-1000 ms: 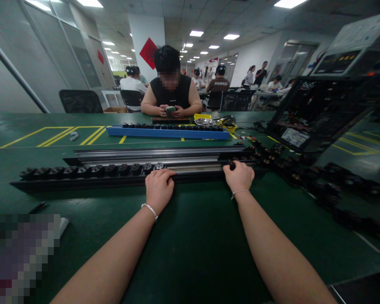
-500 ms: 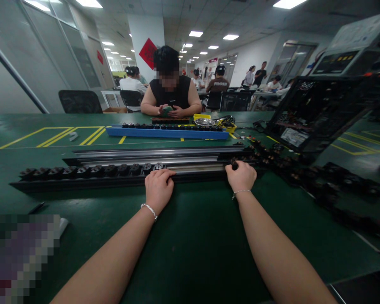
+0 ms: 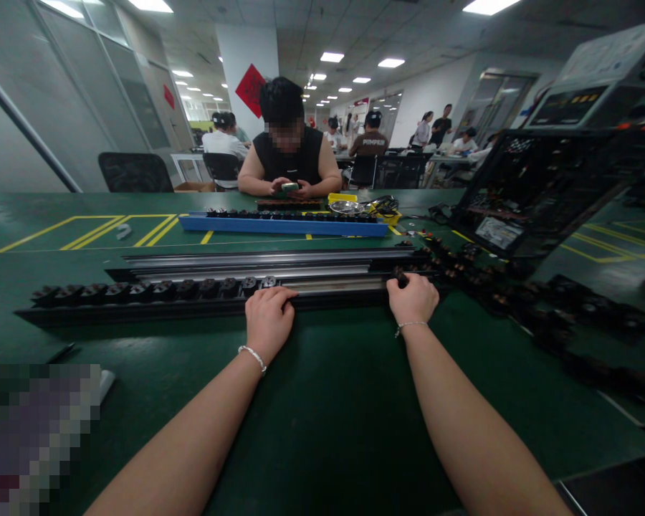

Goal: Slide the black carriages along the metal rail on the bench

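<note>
This is an assembly workshop in an office-like room: a green workbench (image 3: 322, 408) with yellow lines (image 3: 34, 234), a black rail (image 3: 140, 313) of electrical modules (image 3: 187, 289), ceiling light panels (image 3: 390, 63), glass partitions (image 3: 67, 107) and seated people (image 3: 373, 143).

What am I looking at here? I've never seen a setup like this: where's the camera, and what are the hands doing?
There is no robot: these are a person's bare hands, seen by one camera worn on that person's head. On the green table lies a long black rail, with a row of round dark pieces along its left part. The left hand rests on the rail beside that row. The right hand holds a small dark piece, mostly hidden by the fingers. Beyond lies a blue rail; dark parts are scattered at right. Another person sits opposite.
</note>
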A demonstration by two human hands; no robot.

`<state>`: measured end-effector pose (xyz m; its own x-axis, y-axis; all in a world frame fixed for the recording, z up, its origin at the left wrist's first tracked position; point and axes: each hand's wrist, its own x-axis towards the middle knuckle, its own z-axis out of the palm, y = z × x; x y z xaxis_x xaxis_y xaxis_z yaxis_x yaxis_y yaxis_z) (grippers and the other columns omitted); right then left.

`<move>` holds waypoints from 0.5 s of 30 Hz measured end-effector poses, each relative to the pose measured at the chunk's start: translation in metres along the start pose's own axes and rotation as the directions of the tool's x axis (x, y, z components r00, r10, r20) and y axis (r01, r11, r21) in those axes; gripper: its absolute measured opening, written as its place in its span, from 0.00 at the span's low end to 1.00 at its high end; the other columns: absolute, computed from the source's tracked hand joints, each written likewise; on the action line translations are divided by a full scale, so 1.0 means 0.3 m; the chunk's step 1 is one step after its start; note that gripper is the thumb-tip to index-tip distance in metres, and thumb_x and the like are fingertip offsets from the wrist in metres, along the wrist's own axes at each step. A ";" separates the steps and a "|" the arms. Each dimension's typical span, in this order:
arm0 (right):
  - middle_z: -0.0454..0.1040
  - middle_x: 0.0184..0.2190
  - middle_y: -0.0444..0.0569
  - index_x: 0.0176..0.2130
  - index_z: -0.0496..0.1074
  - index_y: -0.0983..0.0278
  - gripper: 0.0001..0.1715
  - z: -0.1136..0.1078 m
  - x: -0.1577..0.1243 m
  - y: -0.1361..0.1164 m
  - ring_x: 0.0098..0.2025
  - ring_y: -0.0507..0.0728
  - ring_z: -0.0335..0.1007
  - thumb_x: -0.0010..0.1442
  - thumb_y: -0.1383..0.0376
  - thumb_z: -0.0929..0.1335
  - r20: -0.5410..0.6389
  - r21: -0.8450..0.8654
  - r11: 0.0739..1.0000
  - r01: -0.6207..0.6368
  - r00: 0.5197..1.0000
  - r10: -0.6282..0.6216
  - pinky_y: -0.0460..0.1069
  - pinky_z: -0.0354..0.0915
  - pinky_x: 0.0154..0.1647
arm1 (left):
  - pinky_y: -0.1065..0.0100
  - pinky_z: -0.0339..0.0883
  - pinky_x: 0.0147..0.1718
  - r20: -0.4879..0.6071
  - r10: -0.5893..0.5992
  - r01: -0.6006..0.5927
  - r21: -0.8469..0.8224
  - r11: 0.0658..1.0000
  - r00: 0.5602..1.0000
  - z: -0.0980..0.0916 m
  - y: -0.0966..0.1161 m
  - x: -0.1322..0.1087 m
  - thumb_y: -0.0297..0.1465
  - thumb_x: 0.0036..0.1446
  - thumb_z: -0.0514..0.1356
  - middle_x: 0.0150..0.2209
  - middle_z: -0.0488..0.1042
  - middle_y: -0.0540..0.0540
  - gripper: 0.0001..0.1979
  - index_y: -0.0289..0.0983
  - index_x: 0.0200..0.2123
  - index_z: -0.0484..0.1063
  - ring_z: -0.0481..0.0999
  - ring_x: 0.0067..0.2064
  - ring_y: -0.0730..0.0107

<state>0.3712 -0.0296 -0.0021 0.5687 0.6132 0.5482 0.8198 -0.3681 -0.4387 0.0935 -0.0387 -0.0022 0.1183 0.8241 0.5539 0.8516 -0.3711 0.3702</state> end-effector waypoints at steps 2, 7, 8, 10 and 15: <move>0.73 0.37 0.58 0.40 0.75 0.69 0.22 0.003 0.001 0.004 0.40 0.63 0.64 0.51 0.58 0.62 -0.007 0.004 1.000 -0.001 1.000 0.001 0.55 0.55 0.46 | 0.56 0.61 0.47 -0.003 -0.002 0.002 0.000 1.000 1.000 -0.001 0.001 0.000 0.27 0.53 0.54 0.42 0.77 0.49 0.14 0.44 0.38 0.76 0.71 0.45 0.60; 0.72 0.35 0.57 0.38 0.74 0.68 0.21 0.003 0.005 0.007 0.39 0.62 0.64 0.51 0.58 0.62 -0.011 -0.006 1.000 -0.017 1.000 0.017 0.55 0.55 0.44 | 0.58 0.61 0.47 0.008 -0.007 0.007 -0.002 1.000 1.000 -0.005 0.007 0.001 0.27 0.53 0.54 0.42 0.77 0.51 0.14 0.44 0.38 0.76 0.71 0.45 0.61; 0.72 0.35 0.57 0.38 0.74 0.68 0.21 0.003 0.005 0.007 0.39 0.62 0.63 0.51 0.59 0.62 -0.010 -0.006 1.000 -0.022 1.000 0.022 0.55 0.56 0.44 | 0.58 0.61 0.47 0.010 -0.007 0.007 -0.004 1.000 1.000 -0.006 0.007 0.001 0.27 0.53 0.54 0.42 0.77 0.51 0.14 0.44 0.38 0.76 0.71 0.45 0.61; 0.72 0.36 0.57 0.38 0.74 0.68 0.20 0.001 0.005 0.008 0.39 0.62 0.63 0.51 0.59 0.62 -0.013 0.002 1.000 -0.030 0.999 0.030 0.55 0.56 0.44 | 0.57 0.61 0.47 0.009 -0.006 0.006 -0.009 1.000 1.000 -0.005 0.007 0.001 0.27 0.53 0.54 0.42 0.77 0.51 0.14 0.44 0.38 0.76 0.71 0.45 0.61; 0.71 0.36 0.58 0.37 0.74 0.68 0.19 0.001 0.007 0.019 0.42 0.63 0.61 0.50 0.59 0.62 -0.055 0.045 0.998 -0.049 0.997 0.052 0.56 0.55 0.46 | 0.57 0.60 0.47 0.004 -0.004 0.004 -0.016 1.000 1.000 -0.001 0.003 0.001 0.27 0.53 0.54 0.42 0.77 0.51 0.14 0.44 0.38 0.76 0.71 0.45 0.61</move>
<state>0.3769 -0.0303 -0.0037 0.6131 0.5539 0.5633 0.7869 -0.3656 -0.4970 0.0942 -0.0391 -0.0014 0.1166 0.8273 0.5495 0.8440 -0.3742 0.3843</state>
